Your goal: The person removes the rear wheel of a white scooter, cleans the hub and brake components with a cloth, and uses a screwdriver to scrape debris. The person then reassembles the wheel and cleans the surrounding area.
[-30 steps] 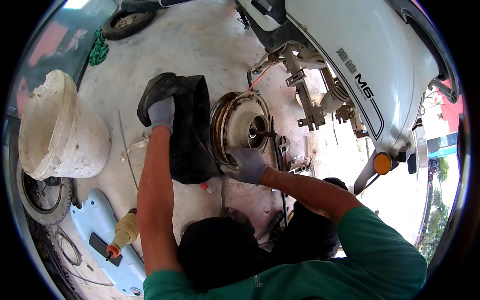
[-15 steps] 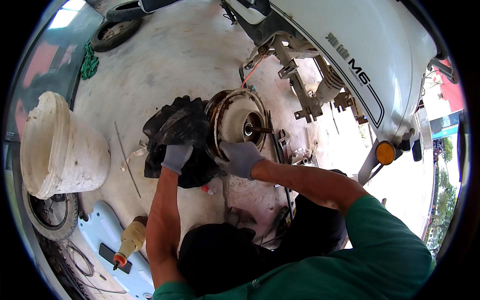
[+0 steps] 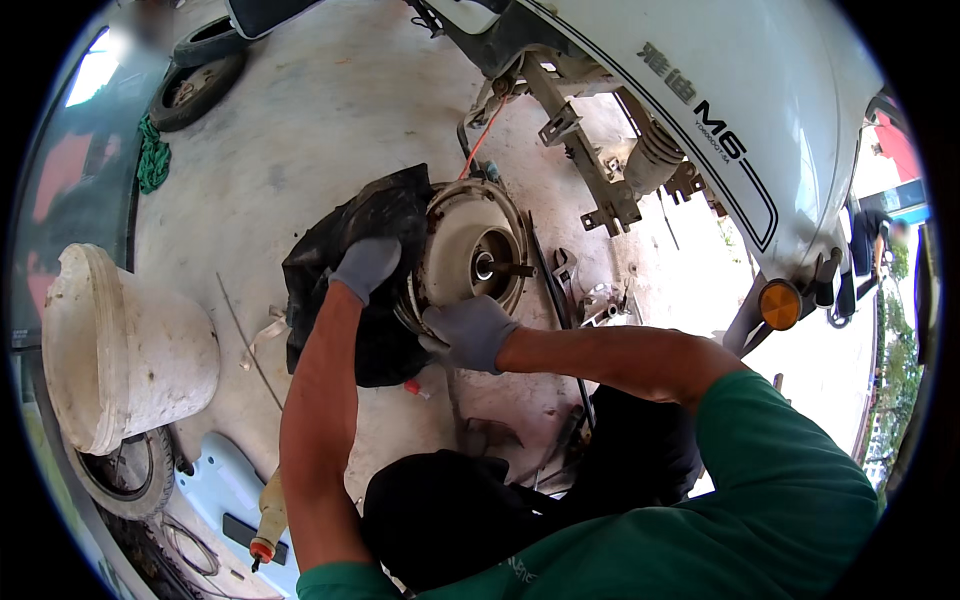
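Note:
A pale, rust-marked wheel rim with a hub motor (image 3: pixel 455 278) stands tilted on the floor in front of me, its axle pointing right. My right hand (image 3: pixel 475 333), in a grey glove, is closed on the near edge of that rim. To the left of the rim spreads a crumpled black plastic sheet (image 3: pixel 335 325), touching it. My left hand (image 3: pixel 367 265), also gloved in grey, grips the sheet close beside the rim; its fingertips are partly hidden. An orange cable (image 3: pixel 482 140) runs behind the rim toward the scooter.
A white scooter (image 3: pixel 760 130) with its bare frame (image 3: pixel 575 140) rises at the far right. A wrench (image 3: pixel 565 270) lies right of the rim. On the left are a tipped white bucket (image 3: pixel 165 345), tyres (image 3: pixel 200 90), a green cloth (image 3: pixel 153 158), and a power tool (image 3: pixel 268 520) on a pale blue panel (image 3: pixel 220 470).
My left hand has moved up and right on the black sheet, which now lies flatter and reaches higher. The right hand stays on the rim. The whole view has shifted slightly.

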Demonstrator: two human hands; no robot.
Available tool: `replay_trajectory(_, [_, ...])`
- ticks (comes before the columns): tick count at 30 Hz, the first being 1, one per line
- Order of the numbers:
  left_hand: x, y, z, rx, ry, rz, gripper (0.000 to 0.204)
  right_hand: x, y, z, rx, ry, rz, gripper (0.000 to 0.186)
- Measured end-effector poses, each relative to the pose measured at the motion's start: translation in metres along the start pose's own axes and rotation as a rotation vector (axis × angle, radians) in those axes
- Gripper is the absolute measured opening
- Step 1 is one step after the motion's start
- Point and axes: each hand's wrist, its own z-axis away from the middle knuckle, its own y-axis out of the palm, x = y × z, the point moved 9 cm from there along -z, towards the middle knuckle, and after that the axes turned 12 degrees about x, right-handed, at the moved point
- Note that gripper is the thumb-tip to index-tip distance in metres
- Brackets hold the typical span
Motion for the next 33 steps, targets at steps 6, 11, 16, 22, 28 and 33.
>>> replay_trajectory(6, [0.002,-0.047,-0.065,-0.142,0.082,0.165,0.040,0.005,0.009,0.000,0.053,0.008,-0.010,0.028])
replay_trajectory(11, [0.049,-0.058,-0.089,-0.472,0.030,0.275,0.038,0.003,0.013,0.002,0.067,0.030,0.022,0.027])
replay_trajectory(16, [0.098,-0.030,-0.047,-0.497,0.645,1.760,0.043,-0.009,0.019,0.010,0.001,0.018,0.029,0.025])
replay_trajectory(22, [0.140,0.001,0.067,-0.887,0.200,0.910,0.036,0.008,0.016,0.004,-0.019,-0.030,0.004,0.025])
replay_trajectory(28, [0.058,-0.005,0.106,-0.853,0.210,0.362,0.036,0.012,0.020,0.005,-0.051,-0.038,0.011,0.025])
replay_trajectory(33, [0.008,-0.030,0.083,-0.606,0.147,0.152,0.037,0.009,0.021,0.003,-0.042,-0.022,0.044,0.026])
